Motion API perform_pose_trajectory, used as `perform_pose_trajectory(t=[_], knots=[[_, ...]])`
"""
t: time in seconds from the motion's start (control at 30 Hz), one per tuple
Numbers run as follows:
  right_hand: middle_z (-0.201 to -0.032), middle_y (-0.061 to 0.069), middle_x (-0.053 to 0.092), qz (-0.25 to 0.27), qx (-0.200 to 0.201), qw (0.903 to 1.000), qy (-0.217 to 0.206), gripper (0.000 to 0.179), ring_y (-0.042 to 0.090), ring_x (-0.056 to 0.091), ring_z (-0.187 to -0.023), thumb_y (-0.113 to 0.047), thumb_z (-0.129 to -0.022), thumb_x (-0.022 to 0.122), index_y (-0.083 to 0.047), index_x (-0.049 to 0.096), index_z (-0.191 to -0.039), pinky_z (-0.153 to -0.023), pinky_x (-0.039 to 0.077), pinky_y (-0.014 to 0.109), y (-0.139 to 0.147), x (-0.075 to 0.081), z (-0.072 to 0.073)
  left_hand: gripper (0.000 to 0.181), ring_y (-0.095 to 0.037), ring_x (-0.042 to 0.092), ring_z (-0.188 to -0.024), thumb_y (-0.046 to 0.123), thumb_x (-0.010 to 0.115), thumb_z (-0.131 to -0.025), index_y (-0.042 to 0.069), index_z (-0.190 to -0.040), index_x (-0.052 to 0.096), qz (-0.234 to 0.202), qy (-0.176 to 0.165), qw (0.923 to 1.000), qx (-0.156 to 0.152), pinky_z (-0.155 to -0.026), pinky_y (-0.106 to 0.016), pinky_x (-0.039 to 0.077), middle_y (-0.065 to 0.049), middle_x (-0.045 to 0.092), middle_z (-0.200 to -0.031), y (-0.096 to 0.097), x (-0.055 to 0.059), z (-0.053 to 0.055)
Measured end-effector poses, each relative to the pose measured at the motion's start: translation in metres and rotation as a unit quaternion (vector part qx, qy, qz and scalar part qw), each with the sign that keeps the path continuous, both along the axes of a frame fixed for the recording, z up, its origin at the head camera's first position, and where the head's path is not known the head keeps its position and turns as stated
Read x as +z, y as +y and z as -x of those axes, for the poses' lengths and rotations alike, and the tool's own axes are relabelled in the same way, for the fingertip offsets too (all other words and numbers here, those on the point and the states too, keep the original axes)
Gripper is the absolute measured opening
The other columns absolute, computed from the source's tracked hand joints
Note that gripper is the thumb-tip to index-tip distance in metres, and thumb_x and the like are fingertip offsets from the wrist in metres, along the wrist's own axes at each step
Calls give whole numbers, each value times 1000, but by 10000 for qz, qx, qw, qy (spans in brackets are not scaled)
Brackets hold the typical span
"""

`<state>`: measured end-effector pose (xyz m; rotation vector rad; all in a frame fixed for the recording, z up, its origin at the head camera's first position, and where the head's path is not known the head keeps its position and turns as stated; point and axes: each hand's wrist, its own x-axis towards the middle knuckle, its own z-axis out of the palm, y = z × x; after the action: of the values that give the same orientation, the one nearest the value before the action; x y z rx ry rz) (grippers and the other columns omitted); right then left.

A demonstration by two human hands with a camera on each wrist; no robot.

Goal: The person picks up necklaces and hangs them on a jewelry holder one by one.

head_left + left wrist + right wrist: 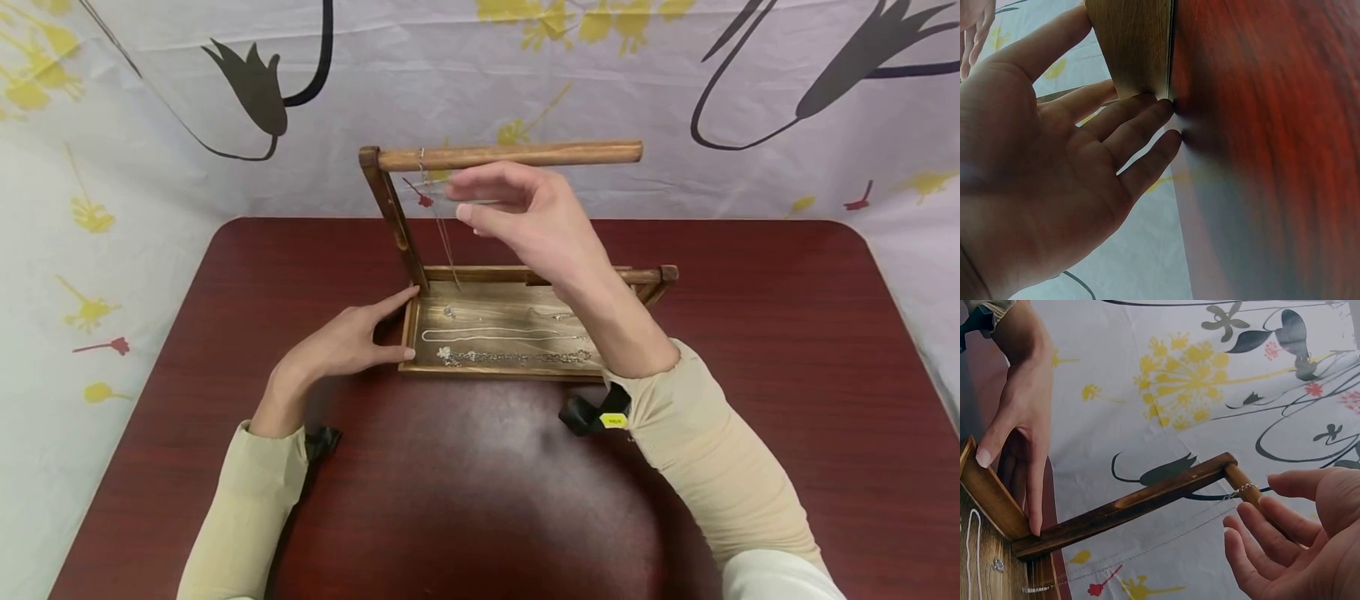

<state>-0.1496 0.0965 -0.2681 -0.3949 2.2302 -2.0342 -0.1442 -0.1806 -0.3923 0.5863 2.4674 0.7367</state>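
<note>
A wooden jewellery stand [405, 369] has a shallow tray and a raised bar [555, 154] on a side post. From the bar's left end hangs a thin silver necklace [444, 229], its lower end reaching the tray's back. My right hand [551, 221] is just below the bar, right of the necklace, fingers loosely bent with nothing visible between them. My left hand [348, 337] rests against the tray's left end, thumb at the front and index finger at the back corner. In the left wrist view, its fairly straight fingers [1138, 128] touch the wooden side.
Inside the tray lie a thick chain necklace [517, 357], a smooth silver chain [487, 335] and smaller chain pieces [551, 315]. A short wooden arm [652, 275] stands at the tray's right. The stand sits on a dark red table [787, 375], with a patterned cloth [420, 75] behind.
</note>
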Motion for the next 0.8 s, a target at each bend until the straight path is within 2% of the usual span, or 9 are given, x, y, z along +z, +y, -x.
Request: perform_pose_trajectory(t=[0.13, 0.33, 0.53, 0.8], knots=[[-112, 0, 72, -156, -9, 9999, 1, 30, 15, 67, -104, -16, -89, 76, -13, 71, -118, -93, 50, 33, 6, 0, -1, 89, -32, 39, -140, 41, 74, -89, 35, -159, 20, 0, 19, 10000, 27, -109, -53, 36, -7, 31, -160, -1, 1, 1], [-113, 3, 71, -133, -125, 9998, -48, 30, 18, 67, -105, -16, -89, 76, -13, 71, -118, -95, 49, 34, 19, 0, -5, 89, -31, 39, -140, 42, 74, -89, 36, -159, 20, 7, -81, 9999, 63, -108, -53, 37, -7, 31, -160, -1, 1, 0], [-113, 4, 71, -198, -318, 9993, 5, 29, 20, 67, -104, -19, -89, 76, -15, 71, -117, -92, 48, 33, 30, 2, -8, 90, -31, 40, -139, 44, 75, -88, 36, -159, 20, 1, -28, 10000, 43, -107, -53, 38, -8, 31, -159, -1, 0, -1], [-113, 3, 72, -325, -371, 9988, -30, 29, 21, 66, -102, -25, -90, 76, -17, 71, -118, -90, 48, 33, 36, 3, -12, 90, -31, 40, -139, 41, 75, -88, 34, -159, 21, 3, 22, 10000, 64, -108, -52, 37, -9, 32, -159, -1, 0, -1]])
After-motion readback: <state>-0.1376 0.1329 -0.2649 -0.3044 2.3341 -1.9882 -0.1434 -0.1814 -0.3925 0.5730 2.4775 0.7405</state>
